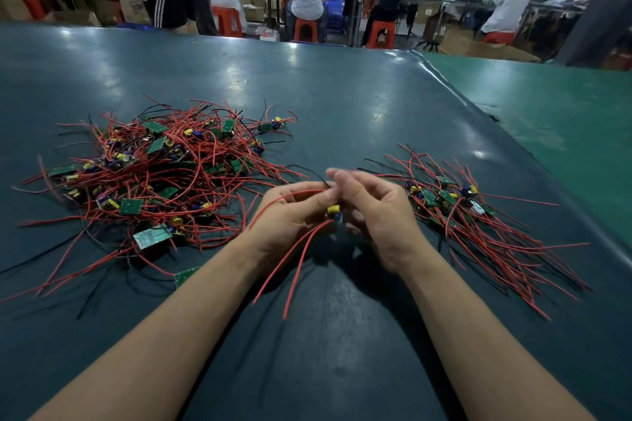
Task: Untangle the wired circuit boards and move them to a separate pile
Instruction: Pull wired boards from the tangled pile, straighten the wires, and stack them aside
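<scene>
Both hands meet above the table: the left hand (290, 212) and right hand (372, 212) curl around one wired circuit board (334, 210), pinching its red leads. It looks freed from the tangled pile (154, 174) at left. Next, probably, it gets laid on the sorted pile (478, 225) at right.

On the dark green matte table (342, 96), the big tangled heap of red-wired green circuit boards (154, 174) lies to your left, the smaller combed pile of wired boards (472, 215) to your right. Between them, your left hand (290, 215) and right hand (376, 212) meet over one small wired board (334, 210).
</scene>
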`<control>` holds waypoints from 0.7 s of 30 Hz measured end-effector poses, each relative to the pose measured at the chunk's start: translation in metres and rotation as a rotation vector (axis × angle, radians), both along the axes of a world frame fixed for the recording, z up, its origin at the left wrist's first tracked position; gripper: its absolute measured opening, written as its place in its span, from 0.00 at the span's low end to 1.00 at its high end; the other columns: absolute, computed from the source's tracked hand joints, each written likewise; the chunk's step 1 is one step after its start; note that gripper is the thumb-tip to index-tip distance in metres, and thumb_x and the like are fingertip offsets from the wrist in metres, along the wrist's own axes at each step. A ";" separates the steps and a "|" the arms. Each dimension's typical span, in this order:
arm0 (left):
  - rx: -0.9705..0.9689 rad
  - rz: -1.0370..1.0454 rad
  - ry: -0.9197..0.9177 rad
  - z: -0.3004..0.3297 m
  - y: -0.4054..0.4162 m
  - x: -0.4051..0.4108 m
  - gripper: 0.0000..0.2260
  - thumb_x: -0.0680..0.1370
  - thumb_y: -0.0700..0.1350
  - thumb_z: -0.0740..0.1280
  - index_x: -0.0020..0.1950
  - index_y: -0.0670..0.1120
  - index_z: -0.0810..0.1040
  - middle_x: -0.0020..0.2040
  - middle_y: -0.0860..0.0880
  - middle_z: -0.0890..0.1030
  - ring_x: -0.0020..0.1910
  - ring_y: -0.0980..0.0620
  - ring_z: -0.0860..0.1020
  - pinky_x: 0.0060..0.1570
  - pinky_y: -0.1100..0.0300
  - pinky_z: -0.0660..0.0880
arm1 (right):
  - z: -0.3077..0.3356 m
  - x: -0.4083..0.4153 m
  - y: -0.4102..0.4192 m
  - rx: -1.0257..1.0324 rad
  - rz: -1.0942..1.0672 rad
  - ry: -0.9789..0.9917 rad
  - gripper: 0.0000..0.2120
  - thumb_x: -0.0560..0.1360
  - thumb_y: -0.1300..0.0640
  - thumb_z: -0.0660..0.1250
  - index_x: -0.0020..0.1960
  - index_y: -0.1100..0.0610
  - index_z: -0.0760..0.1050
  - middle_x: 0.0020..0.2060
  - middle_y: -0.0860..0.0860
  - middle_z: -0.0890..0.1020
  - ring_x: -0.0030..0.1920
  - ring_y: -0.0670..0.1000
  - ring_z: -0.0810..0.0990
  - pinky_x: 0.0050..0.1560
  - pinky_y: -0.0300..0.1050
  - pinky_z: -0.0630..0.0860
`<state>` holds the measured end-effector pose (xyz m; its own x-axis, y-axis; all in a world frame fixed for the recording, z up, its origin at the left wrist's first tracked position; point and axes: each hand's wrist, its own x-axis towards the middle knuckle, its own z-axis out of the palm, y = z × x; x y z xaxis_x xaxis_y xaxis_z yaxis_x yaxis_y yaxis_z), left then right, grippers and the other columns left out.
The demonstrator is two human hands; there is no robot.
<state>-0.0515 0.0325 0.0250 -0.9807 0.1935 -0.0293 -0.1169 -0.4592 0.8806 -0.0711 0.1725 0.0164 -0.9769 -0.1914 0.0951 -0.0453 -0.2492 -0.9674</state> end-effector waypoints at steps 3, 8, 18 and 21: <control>-0.048 -0.045 -0.038 -0.006 0.001 0.000 0.08 0.71 0.37 0.69 0.48 0.34 0.81 0.38 0.40 0.84 0.31 0.49 0.82 0.33 0.60 0.81 | -0.001 0.002 0.003 0.132 0.104 -0.036 0.15 0.66 0.49 0.75 0.50 0.54 0.85 0.38 0.50 0.85 0.30 0.42 0.78 0.25 0.34 0.70; -0.220 0.082 -0.011 -0.011 0.003 -0.008 0.09 0.74 0.28 0.68 0.47 0.40 0.73 0.35 0.42 0.82 0.31 0.50 0.82 0.31 0.64 0.78 | 0.003 0.001 0.009 0.271 -0.032 0.126 0.04 0.69 0.61 0.76 0.43 0.55 0.83 0.32 0.45 0.84 0.31 0.41 0.79 0.31 0.32 0.74; -0.176 -0.060 0.000 -0.007 -0.001 -0.005 0.07 0.71 0.37 0.70 0.48 0.38 0.81 0.39 0.42 0.84 0.33 0.52 0.80 0.35 0.63 0.78 | 0.007 -0.007 0.008 -0.222 -0.220 -0.231 0.06 0.74 0.60 0.71 0.43 0.56 0.74 0.35 0.49 0.78 0.24 0.45 0.66 0.20 0.34 0.59; -0.158 -0.018 -0.025 -0.005 -0.001 -0.004 0.04 0.75 0.36 0.67 0.47 0.38 0.81 0.38 0.42 0.82 0.30 0.52 0.78 0.28 0.62 0.76 | 0.007 -0.005 0.007 -0.197 -0.095 -0.247 0.07 0.70 0.57 0.73 0.46 0.57 0.78 0.33 0.49 0.76 0.27 0.47 0.68 0.20 0.34 0.60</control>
<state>-0.0556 0.0311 0.0196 -0.9757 0.2016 -0.0855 -0.1469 -0.3128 0.9384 -0.0765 0.1798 0.0238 -0.9876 -0.1002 -0.1205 0.1525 -0.4384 -0.8857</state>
